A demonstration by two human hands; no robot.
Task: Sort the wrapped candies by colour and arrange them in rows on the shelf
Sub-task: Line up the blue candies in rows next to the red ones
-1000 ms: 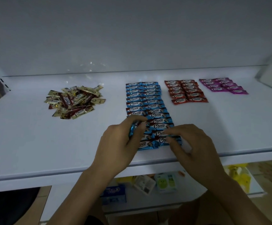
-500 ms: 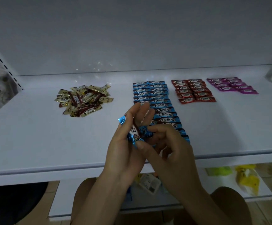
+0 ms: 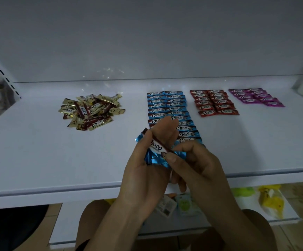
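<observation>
My left hand (image 3: 147, 165) curls round a small bunch of blue candies (image 3: 157, 146), thumb across the top one, which slants from far-left to near-right, and my right hand (image 3: 197, 163) pinches its nearer end between thumb and forefinger. The blue rows (image 3: 167, 104) on the shelf (image 3: 38, 151) lie just beyond my fingers, running straight away, each piece crosswise, so I judge this one needs turning level. It is crinkly, shiny foil with a white "Choco" label.

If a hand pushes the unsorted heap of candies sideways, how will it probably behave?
The unsorted candy heap would probably scatter rather than slide as one: its pieces lie loose and crisscrossed. Its glossy foil likely slips easily on the smooth white shelf.
</observation>
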